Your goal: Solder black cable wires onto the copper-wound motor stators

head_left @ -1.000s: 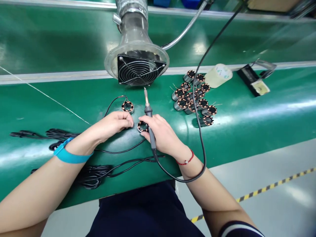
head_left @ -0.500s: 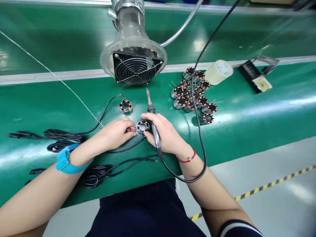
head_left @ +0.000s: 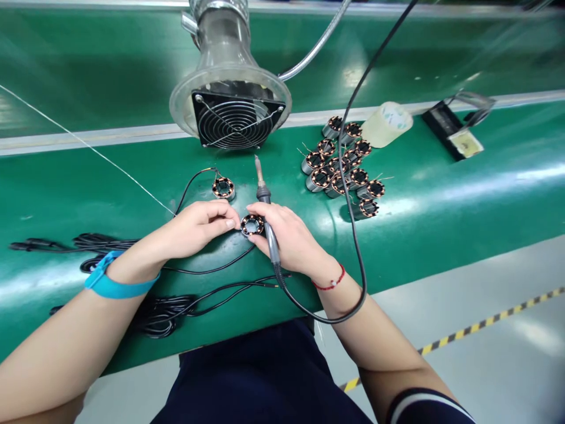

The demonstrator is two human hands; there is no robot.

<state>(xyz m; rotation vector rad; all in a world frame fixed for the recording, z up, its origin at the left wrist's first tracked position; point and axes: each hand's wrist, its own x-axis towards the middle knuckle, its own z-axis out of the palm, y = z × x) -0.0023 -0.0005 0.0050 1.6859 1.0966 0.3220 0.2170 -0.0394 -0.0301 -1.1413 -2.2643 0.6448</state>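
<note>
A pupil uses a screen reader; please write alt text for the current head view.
A person's right hand holds a copper-wound stator and a soldering iron, the left hand beside it, over a green workbench. Beyond is a fan; more stators stand right.

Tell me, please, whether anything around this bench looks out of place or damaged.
Nothing looks visibly spilled or damaged. The one slightly odd thing is the cord of the soldering iron: it loops across the right forearm, so it could possibly drag or snag.
</note>
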